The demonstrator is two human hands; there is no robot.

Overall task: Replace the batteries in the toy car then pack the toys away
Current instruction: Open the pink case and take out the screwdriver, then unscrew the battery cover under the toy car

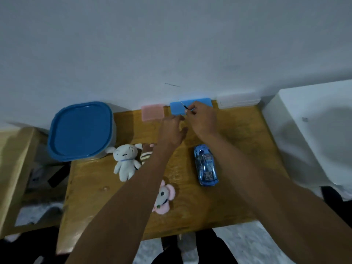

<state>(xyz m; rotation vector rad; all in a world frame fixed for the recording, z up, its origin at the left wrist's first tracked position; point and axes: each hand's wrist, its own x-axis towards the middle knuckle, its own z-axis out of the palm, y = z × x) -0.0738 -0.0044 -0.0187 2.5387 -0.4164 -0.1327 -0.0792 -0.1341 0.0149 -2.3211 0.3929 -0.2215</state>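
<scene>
A shiny blue toy car (pixel 206 165) lies on the wooden table (pixel 238 187), right of centre. Both hands are at the table's far edge, in front of a blue case (pixel 177 108). My right hand (pixel 202 121) pinches a thin screwdriver (pixel 183 104), whose tip points up and to the left. Beside it, my left hand (pixel 172 130) hovers low with its fingers curled; whether it holds something is hidden. A white plush (pixel 124 161) lies left of my left forearm. The pink and grey mouse plush (pixel 163 197) is partly covered by that forearm.
A tub with a blue lid (pixel 81 130) stands at the table's left corner. A pink case (pixel 152 112) and a clear case (pixel 238 101) lean at the wall. A striped brown item (pixel 145 154) lies beside the white plush. A white appliance (pixel 312 130) stands on the right.
</scene>
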